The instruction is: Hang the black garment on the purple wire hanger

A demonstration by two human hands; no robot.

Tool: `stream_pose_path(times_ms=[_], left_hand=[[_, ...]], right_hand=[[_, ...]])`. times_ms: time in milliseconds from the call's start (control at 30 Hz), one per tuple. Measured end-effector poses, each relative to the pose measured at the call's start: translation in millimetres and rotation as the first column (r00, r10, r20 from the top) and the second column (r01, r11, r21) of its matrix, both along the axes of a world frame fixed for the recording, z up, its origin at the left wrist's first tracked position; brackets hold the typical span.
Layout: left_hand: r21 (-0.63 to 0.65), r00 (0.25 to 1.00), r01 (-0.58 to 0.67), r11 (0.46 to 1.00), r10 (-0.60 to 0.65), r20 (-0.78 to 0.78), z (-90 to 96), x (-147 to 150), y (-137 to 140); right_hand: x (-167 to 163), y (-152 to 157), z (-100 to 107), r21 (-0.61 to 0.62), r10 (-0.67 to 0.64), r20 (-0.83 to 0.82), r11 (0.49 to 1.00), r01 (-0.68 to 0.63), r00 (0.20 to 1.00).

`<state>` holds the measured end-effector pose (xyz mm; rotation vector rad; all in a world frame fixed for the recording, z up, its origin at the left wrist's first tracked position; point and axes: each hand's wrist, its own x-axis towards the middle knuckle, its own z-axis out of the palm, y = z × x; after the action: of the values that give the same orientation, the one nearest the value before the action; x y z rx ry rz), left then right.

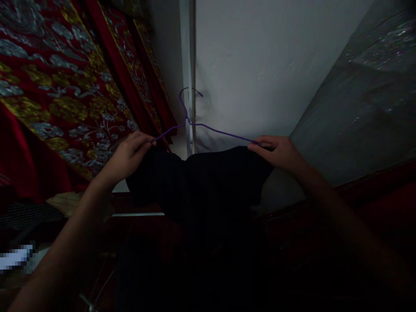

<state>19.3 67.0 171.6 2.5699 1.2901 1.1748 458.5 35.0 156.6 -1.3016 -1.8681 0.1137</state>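
Observation:
A dark short-sleeved shirt hangs spread between my two hands, with a thin purple clothes hanger in its neck opening. My left hand pinches the shirt's left shoulder together with the hanger's arm. On the other side, my right hand grips the right shoulder and that end of the hanger. The hanger's hook points up, in front of a pale vertical strip on the wall. Darkness hides the lower part of the shirt.
Red cloth with gold and silver embroidery hangs at the left. Behind the hanger is a white wall. Clear plastic sheeting covers the right side. A pale pixelated object lies at the lower left.

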Motion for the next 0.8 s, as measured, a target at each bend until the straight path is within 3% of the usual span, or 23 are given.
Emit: stream_pose_path(times_ms=[67,167,300,400,500,567,667,800], left_hand=[[0.116,0.996,-0.082,0.99,0.078,0.036,-7.0,-4.0,8.0],[0.183,0.972,-0.22,0.958,0.199,0.127,-16.1,-6.5,19.4],[0.071,0.963,-0.25,0.966,0.241,0.124,-20.8,-3.1,25.3],[-0.049,0.977,-0.197,0.979,0.2,0.075,-22.8,-1.3,21.5],[-0.02,0.986,-0.16,0.987,0.161,0.05,-23.7,-3.3,15.3],[-0.002,0.989,-0.142,0.99,0.142,0.037,-22.2,-6.1,12.6],[0.002,0.99,-0.139,0.99,0.139,0.017,-17.0,-11.0,11.7],[-0.005,0.993,-0.122,0.993,0.122,-0.007,-10.7,-15.7,14.1]], right_hand=[[-14.0,-12.4,16.2,-0.058,0.084,0.053,0.995,-0.081,0.995],[-34.9,-31.3,35.3,-0.155,0.22,0.006,0.964,-0.216,0.976],[-46.5,-39.9,45.7,-0.217,0.329,-0.267,0.895,-0.389,0.906],[-48.5,-34.8,47.2,-0.099,0.299,-0.52,0.909,-0.405,0.8],[-54.3,-26.8,51.2,0.051,0.314,-0.682,0.921,-0.386,0.661],[-59.3,-22.2,56.0,0.085,0.345,-0.706,0.908,-0.411,0.618],[-62.7,-20.4,63.7,0.134,0.371,-0.67,0.912,-0.387,0.643],[-56.5,-29.4,71.4,0.192,0.299,-0.506,0.954,-0.232,0.809]])
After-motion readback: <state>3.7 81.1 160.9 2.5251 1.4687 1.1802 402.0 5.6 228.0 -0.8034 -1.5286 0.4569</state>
